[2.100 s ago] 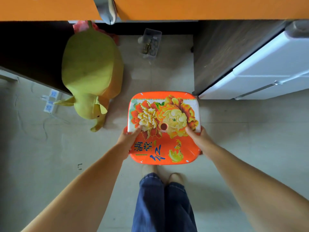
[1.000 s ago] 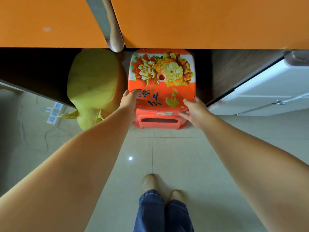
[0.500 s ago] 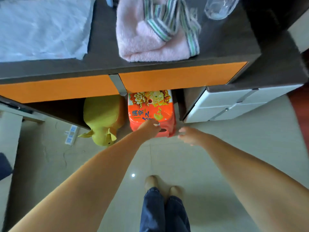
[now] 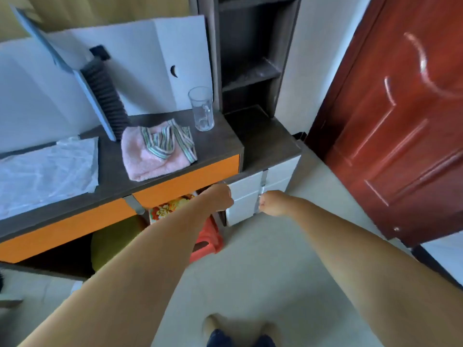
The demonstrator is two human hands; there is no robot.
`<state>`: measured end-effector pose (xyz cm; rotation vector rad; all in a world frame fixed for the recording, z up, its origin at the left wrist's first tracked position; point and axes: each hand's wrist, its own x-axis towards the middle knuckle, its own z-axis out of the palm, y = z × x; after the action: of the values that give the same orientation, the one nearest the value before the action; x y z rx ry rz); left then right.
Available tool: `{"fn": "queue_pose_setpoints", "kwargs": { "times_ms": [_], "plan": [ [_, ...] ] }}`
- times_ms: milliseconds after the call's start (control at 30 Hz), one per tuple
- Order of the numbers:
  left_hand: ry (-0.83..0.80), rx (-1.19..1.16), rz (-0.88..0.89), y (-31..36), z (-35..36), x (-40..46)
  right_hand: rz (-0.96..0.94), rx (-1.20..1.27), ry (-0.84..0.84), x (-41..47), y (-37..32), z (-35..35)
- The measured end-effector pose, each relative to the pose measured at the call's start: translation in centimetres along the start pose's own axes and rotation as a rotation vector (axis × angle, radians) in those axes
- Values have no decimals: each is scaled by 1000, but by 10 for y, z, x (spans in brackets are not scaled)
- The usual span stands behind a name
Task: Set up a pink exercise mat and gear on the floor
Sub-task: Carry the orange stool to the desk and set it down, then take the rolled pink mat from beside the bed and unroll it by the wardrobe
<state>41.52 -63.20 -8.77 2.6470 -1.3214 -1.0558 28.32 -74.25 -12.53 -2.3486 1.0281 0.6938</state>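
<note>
Both hands are raised in front of the white drawers [image 4: 246,196], holding nothing. The left hand [image 4: 220,197] and right hand [image 4: 273,203] show curled knuckles, though blur hides the fingertips. The stool [image 4: 204,237] at 9 o'clock of the hands sits half hidden under the desk [image 4: 112,181]. No pink mat shows; a pink towel [image 4: 155,159] lies on the desk.

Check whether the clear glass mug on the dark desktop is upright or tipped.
Upright: the clear glass mug stands on its base on the dark desktop, open mouth upward.

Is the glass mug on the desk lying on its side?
No, the glass mug stands upright on the desk, beside the pink towel.
</note>
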Motion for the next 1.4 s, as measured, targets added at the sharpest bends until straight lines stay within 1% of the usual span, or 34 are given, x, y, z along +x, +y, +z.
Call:
{"fn": "queue_pose_setpoints", "kwargs": {
  "times_ms": [100, 200, 333, 433, 533, 633, 700, 800, 867, 933, 1000, 1100, 1133, 1200, 1267, 1333, 1400],
  "plan": [
    [32, 139, 124, 43, -3, 3, 57, 36, 76, -31, 40, -18],
    [66, 236, 292, 106, 1, 0, 166, 96, 137, -71, 84, -33],
    [33, 419, 486, 176, 14, -17, 318, 141, 223, -121, 126, -32],
    [15, 537, 615, 204, 22, -25, 421, 194, 282, -151, 143, -21],
    [14, 613, 762, 222, 33, -40, 572, 314, 350, -195, 147, -1],
    [-9, 701, 920, 227, 44, -68, 729, 433, 408, -241, 133, 31],
    [-29, 743, 995, 228, 57, -83, 781, 497, 416, -267, 118, 57],
    [-65, 806, 1103, 228, 81, -119, 911, 587, 405, -307, 97, 103],
    [-98, 929, 1193, 226, 103, -157, 1021, 626, 415, -342, 80, 136],
    [-103, 999, 1281, 224, 126, -191, 1102, 669, 425, -376, 67, 167],
    [-122, 1025, 1345, 223, 149, -221, 1163, 697, 427, -409, 55, 196],
    [-200, 1042, 1433, 213, 184, -276, 1252, 745, 429, -457, 37, 249],
    [-227, 1071, 1471, 204, 207, -311, 1285, 770, 434, -486, 21, 280],
    [-237, 1104, 1508, 197, 223, -337, 1330, 783, 444, -510, -1, 299],
    [-248, 1109, 1552, 184, 255, -376, 1362, 800, 434, -544, -33, 336],
    [-299, 1114, 1597, 162, 286, -420, 1410, 835, 429, -580, -66, 377],
    [-365, 1142, 1676, 127, 325, -483, 1498, 901, 440, -626, -107, 433]
  ]
}}
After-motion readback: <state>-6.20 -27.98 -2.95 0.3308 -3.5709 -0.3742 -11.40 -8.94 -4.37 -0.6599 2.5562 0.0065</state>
